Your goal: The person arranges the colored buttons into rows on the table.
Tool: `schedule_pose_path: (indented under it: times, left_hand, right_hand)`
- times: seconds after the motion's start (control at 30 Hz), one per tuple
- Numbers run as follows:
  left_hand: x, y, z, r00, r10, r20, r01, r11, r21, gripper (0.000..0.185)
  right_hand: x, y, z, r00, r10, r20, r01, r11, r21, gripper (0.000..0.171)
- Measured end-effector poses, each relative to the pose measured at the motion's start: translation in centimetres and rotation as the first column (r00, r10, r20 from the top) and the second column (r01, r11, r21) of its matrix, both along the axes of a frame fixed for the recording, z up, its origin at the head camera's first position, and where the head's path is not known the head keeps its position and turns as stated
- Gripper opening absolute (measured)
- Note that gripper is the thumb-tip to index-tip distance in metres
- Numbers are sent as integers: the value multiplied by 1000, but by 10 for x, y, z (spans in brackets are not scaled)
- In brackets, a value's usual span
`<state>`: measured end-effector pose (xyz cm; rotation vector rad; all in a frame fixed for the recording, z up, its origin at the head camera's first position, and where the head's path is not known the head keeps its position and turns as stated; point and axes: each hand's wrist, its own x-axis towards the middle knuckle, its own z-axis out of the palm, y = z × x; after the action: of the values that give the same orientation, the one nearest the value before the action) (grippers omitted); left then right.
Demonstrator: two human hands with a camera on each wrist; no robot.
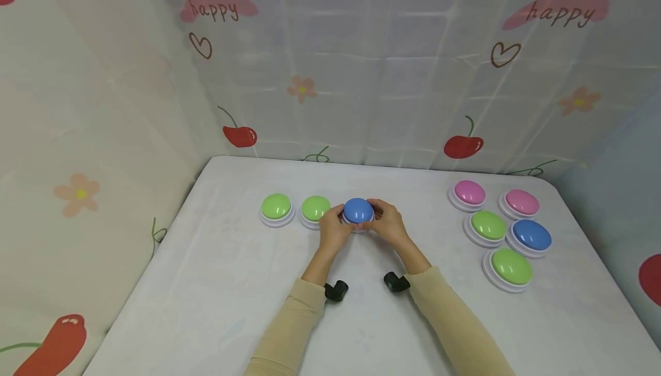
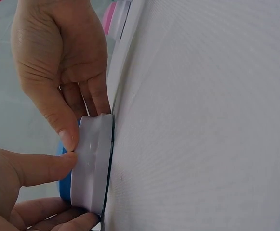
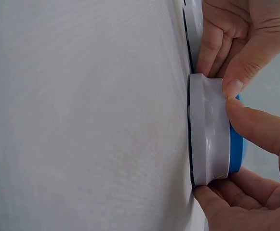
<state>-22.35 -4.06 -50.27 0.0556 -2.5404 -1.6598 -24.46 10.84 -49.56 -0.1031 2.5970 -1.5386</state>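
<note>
A round push button with a blue dome (image 1: 358, 210) and a white base (image 3: 210, 132) is between both hands near the back of the table. My left hand (image 1: 333, 230) grips its left side, and my right hand (image 1: 388, 224) grips its right side. In the left wrist view the two thumbs meet at the near edge of the white base (image 2: 92, 163), fingers curling round its sides. The underside lies right at the tabletop. Just left of my left hand is a green button (image 1: 315, 208), partly covered by that hand; another green button (image 1: 276, 206) stands farther left.
At the right of the white table (image 1: 217, 284) stand more buttons: two pink ones (image 1: 470, 192), two green ones (image 1: 488, 225) and a blue one (image 1: 532, 235). A patterned curtain (image 1: 361, 77) hangs behind the table's back edge, and others hang at both sides.
</note>
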Motion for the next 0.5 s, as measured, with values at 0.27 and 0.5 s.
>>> schedule_pose_path:
  times: [0.27, 0.5]
  left_hand:
    - [-1, 1, 0, 1000, 7, 11, -7, 1000, -10, 61]
    - [-1, 2, 0, 1000, 10, 14, -10, 1000, 3, 61]
  right_hand:
    - [0, 1, 0, 1000, 2, -14, -2, 1000, 7, 71]
    - [-1, 1, 1, 1000, 11, -27, -11, 1000, -4, 70]
